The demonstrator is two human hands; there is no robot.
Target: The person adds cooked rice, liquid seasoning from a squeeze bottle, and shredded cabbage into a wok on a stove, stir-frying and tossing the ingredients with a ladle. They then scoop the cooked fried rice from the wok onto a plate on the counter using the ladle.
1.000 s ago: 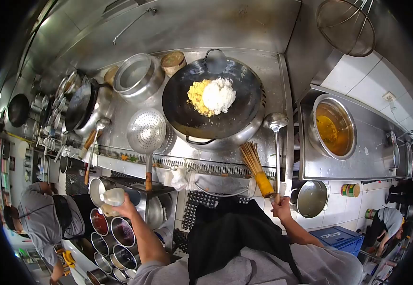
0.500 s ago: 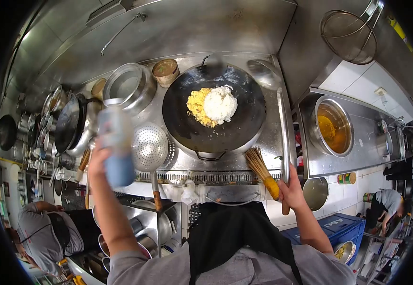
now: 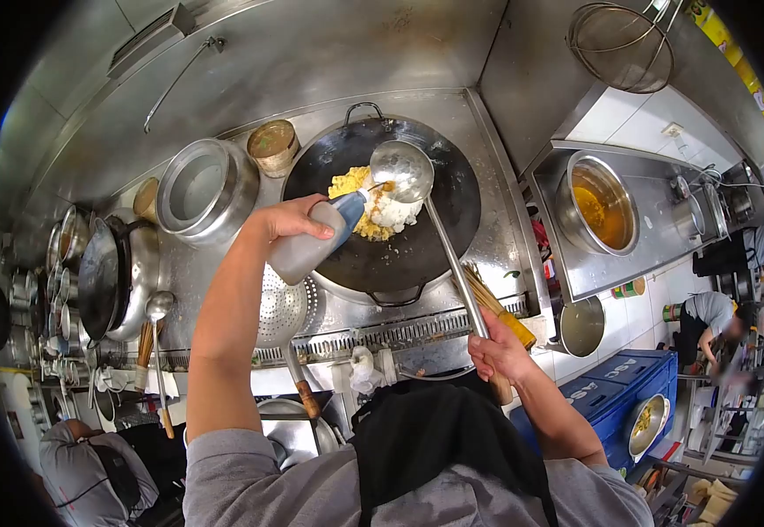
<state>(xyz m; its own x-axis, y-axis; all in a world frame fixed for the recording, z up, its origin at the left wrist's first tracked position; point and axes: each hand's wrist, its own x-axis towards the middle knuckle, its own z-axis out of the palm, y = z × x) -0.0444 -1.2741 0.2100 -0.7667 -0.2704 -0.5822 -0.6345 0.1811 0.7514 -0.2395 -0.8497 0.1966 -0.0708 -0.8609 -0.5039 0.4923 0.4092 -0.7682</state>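
Note:
My left hand (image 3: 299, 221) is wrapped round a squeeze bottle (image 3: 307, 249), tilted with its nozzle over the bowl of a ladle (image 3: 402, 171). A little brown liquid shows in the ladle near the nozzle. My right hand (image 3: 499, 349) grips the ladle by its long handle. Beneath the ladle, a black wok (image 3: 435, 250) holds white rice (image 3: 400, 213) beside yellow scrambled egg (image 3: 373, 230). The ladle and bottle hide part of this food. A bamboo brush (image 3: 514, 325) lies just behind my right hand. Below the bottle is a perforated skimmer (image 3: 281, 307), partly hidden by my left arm.
Metal pots (image 3: 196, 189) and a round tin (image 3: 273, 147) stand left of the wok. A steel bowl of orange liquid (image 3: 597, 204) is on the right counter. Blue crates (image 3: 610, 395) stand at lower right. One person (image 3: 92, 474) is at lower left, others at far right.
The bottle has moved right and tipped from beside the skimmer to over the wok. The ladle's bowl has swung left over the food, with my right hand still on its handle.

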